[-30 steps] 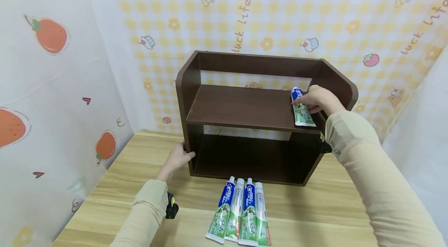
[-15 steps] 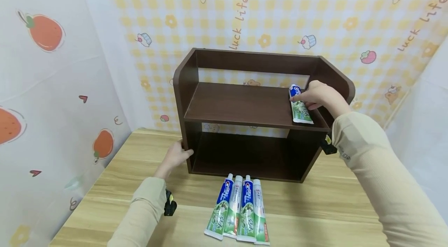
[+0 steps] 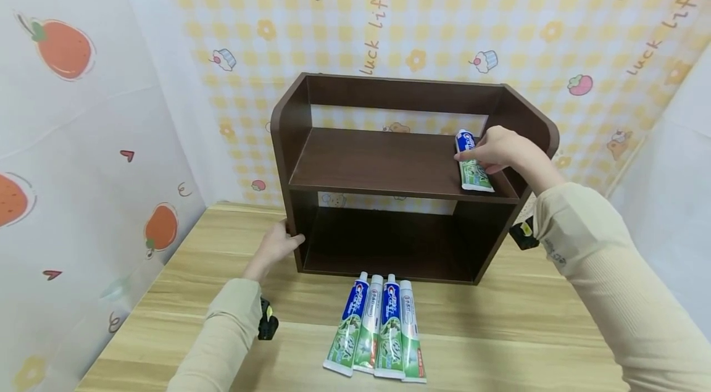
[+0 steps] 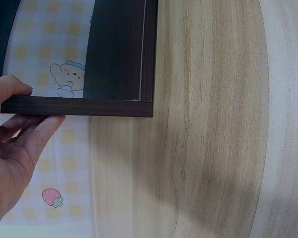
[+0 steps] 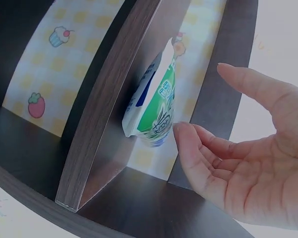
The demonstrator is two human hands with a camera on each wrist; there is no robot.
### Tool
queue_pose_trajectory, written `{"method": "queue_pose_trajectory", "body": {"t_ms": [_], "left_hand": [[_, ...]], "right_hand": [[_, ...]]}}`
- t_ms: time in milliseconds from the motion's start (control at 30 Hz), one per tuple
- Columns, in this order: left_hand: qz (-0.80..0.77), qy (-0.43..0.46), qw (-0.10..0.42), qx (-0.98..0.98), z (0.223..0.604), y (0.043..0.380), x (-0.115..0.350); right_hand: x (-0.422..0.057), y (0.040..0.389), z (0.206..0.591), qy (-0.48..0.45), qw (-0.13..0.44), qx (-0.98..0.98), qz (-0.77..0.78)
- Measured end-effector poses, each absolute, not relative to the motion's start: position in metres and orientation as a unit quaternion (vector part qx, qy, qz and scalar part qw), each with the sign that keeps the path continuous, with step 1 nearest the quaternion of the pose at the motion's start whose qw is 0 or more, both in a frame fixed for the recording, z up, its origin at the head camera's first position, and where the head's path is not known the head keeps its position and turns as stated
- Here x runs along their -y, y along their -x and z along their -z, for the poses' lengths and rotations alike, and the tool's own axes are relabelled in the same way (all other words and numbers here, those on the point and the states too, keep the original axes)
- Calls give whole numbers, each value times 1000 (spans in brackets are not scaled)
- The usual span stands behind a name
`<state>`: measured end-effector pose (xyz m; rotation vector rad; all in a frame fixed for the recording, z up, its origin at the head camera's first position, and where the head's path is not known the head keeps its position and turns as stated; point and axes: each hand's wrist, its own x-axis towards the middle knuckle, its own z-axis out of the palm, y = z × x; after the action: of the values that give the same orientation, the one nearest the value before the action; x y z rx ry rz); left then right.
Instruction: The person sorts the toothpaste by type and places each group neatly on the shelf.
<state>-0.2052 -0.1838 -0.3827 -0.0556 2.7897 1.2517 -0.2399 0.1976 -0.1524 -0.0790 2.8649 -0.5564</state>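
In the head view my left hand grips the left side panel of a dark brown two-tier shelf. The left wrist view shows its thumb on the panel's inner side and its fingers on the outer side. A blue, white and green toothpaste tube lies on the upper tier near the right end, cap toward the back. My right hand is over that tube, an extended finger across it. In the right wrist view, thumb and fingers of this hand stand apart, with a fingertip at or close to the tube.
Several toothpaste tubes lie side by side on the wooden table before the shelf, caps toward it. A patterned cloth hangs behind. The shelf's right side panel rises close to my right hand.
The whole scene has shifted slightly up and left in the head view. Both hands keep nearly the same places, and the tube on the upper tier stays put.
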Motion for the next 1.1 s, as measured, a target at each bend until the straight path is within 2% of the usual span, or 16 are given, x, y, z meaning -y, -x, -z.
{"method": "queue_pose_trajectory", "body": {"t_ms": [1100], "left_hand": [[-414, 12, 36, -909, 385, 206, 183]], "right_hand": [[-185, 181, 175, 126, 88, -971, 184]]}}
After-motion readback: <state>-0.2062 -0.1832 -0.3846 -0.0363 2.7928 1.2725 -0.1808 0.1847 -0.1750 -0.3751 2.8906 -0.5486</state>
